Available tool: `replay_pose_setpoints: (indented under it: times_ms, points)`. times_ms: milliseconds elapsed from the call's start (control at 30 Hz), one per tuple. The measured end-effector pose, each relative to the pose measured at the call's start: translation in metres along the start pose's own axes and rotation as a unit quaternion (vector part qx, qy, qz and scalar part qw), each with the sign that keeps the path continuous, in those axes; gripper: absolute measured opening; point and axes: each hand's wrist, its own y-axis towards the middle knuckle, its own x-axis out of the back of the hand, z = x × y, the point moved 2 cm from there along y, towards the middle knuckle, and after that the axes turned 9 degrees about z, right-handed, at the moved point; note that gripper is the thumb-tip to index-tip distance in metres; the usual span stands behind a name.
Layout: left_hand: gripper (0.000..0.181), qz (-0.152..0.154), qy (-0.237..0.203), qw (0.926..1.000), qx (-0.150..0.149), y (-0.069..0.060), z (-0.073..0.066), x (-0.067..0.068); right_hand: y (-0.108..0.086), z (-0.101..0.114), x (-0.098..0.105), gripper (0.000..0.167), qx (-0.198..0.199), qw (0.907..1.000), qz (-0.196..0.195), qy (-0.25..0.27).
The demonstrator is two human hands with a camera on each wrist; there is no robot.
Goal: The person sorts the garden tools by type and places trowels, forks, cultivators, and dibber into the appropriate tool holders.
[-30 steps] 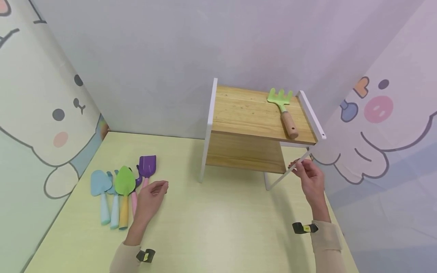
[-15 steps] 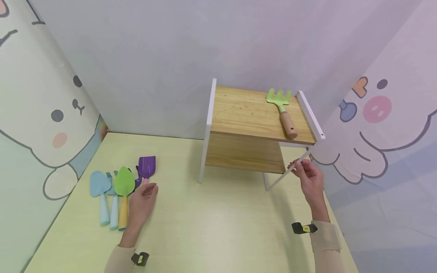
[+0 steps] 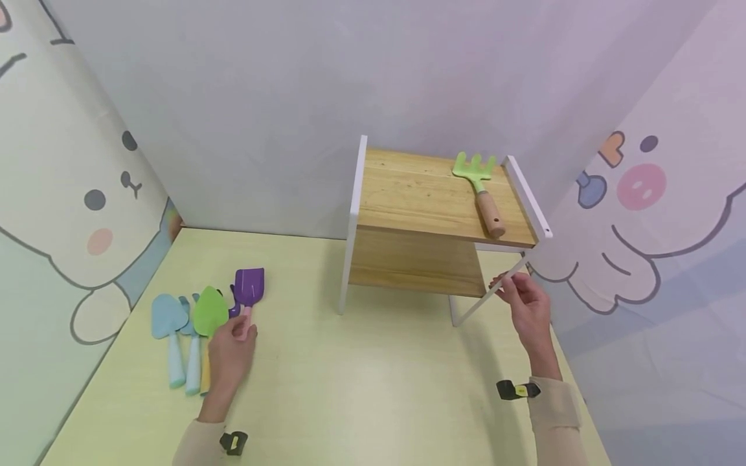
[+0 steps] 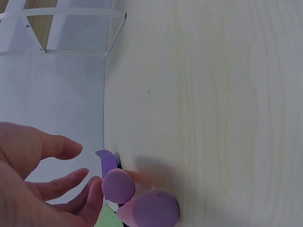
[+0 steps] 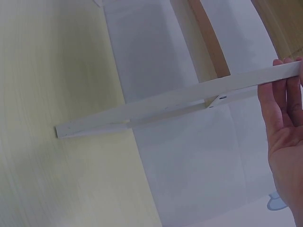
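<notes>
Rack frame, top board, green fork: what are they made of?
Frame: probably metal, smooth white paint; slim bars, small holes. Top board: wood or wood-print laminate, low sheen; visible grain. Fork head: painted metal or plastic, can't tell; even green. Fork handle: likely wood, matte; plain tan surface.

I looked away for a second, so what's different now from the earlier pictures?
The left grip moved left and slightly nearer the person, to the purple shovel's pink handle; no firm hold on it is visible. The right grip stayed holding the shelf; the green rake on top and the blue tools stayed put.
</notes>
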Motion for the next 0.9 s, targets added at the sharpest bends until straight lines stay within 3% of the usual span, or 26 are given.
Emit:
replay_pose_setpoints:
  times_ms: [467, 733, 900]
  points:
    - [0.050, 0.096, 0.055, 0.9937, 0.018, 0.008, 0.007, 0.002, 0.000, -0.002, 0.001, 0.015, 0.001, 1.0000, 0.001, 0.005]
    - [0.054, 0.134, 0.043, 0.9899, 0.021, 0.014, 0.012, 0.004, -0.001, -0.002, 0.000, 0.017, -0.012, 0.9999, -0.006, -0.007]
    - [0.056, 0.174, 0.008, 0.9833, 0.051, 0.015, 0.012, 0.006, 0.000, -0.002, 0.001, 0.016, -0.013, 0.9999, -0.006, -0.010]
